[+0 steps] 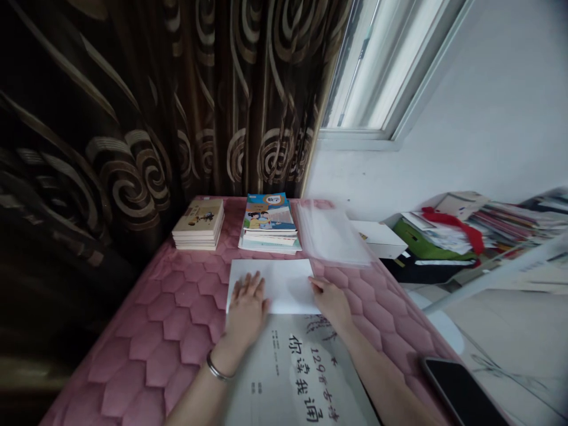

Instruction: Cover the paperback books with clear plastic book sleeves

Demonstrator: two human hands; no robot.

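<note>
My left hand (245, 306) lies flat with fingers spread on the left part of a white folded sheet (284, 284). A metal bracelet circles that wrist. My right hand (329, 299) rests on the sheet's right edge, fingers curled down onto it. The white sheet covers the far end of a large grey book (295, 378) with black handwritten characters, lying on the pink quilted surface (177, 319).
Two stacks of books (199, 223) (269, 222) sit at the far edge, beside a pile of clear plastic sleeves (331, 234). A dark phone (459, 390) lies at the near right corner. Brown patterned curtain behind; cluttered boxes and papers (448, 231) to the right.
</note>
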